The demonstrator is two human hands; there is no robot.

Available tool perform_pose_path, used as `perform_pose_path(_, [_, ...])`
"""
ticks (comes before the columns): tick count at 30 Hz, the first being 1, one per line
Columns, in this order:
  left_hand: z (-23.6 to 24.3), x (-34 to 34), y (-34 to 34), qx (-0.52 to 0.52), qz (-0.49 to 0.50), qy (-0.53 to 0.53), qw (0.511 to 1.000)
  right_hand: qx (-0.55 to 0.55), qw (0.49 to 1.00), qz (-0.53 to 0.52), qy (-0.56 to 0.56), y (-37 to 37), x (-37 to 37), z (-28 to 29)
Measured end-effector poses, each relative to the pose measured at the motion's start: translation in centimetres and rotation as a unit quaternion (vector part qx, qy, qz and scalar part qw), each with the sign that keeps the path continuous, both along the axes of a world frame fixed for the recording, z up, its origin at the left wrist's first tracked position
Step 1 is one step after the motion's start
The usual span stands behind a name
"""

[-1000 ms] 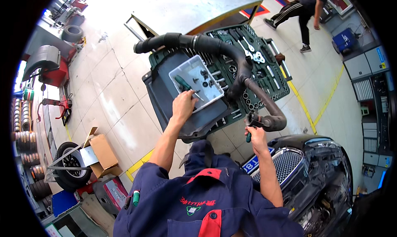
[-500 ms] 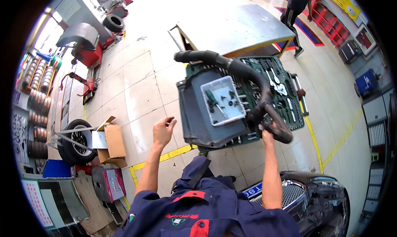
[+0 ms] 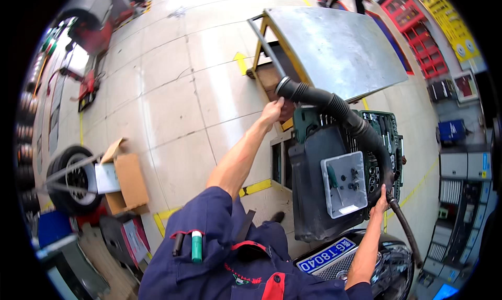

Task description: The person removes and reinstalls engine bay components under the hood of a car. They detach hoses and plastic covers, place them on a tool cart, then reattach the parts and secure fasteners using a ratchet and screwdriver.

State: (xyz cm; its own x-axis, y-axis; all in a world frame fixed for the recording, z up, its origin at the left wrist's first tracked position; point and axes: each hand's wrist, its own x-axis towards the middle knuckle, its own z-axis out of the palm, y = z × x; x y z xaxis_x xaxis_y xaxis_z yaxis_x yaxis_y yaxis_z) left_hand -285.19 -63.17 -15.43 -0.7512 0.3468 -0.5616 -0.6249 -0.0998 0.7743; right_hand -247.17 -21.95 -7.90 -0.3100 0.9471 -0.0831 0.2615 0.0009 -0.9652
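A long black ribbed air hose [image 3: 342,111] curves over the tool case, its open end to the far left and a thinner tube hanging at the near right. My right hand [image 3: 383,200] is closed around the hose near the bend where the thin tube joins. My left hand [image 3: 274,111] reaches to the open end, thumb at its rim and fingers apart, partly in shadow. Below the hose, a clear plastic tray [image 3: 329,195] holds a green-handled screwdriver [image 3: 333,178] and several small black fasteners. It rests on a dark plastic panel [image 3: 306,195].
Under the panel lies a green tool case [image 3: 387,125] with sockets and wrenches. Beyond stands a metal-topped table [image 3: 334,49]. A car front [image 3: 395,263] is close at the near right. On the left are a cardboard box [image 3: 130,182] and a wheel [image 3: 73,179]. Another person stands at the far right.
My left hand has moved forward and right to the hose's open end. The hose has been turned, its thin tube now pointing toward me. The view has shifted.
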Motion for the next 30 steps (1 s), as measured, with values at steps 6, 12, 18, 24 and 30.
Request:
perform_pose_path(6, [-3.1,-7.0,4.2,0.140,-0.054,-0.062,0.987,-0.002,0.998,-0.060,0.007,3.2,-4.4,3.3])
perform_pose_path(12, [-6.4,-10.7,8.5,0.060,0.020,-0.018,0.998,-0.007,0.983,-0.176,0.050,3.2,-10.2,8.2])
perform_pose_path(18, [-5.3,-12.3,9.0,-0.004,0.027,-0.041,0.999,-0.100,0.965,-0.218,0.104,0.1,-9.2,13.5])
perform_pose_path(24, [-5.8,-21.2,6.8,0.023,0.045,-0.018,0.999,-0.054,0.958,-0.231,0.162,-9.6,-7.8,19.4])
perform_pose_path(30, [-6.3,-35.2,2.6,0.028,0.036,0.056,0.997,0.111,0.920,-0.352,0.131,-20.6,-10.0,22.0])
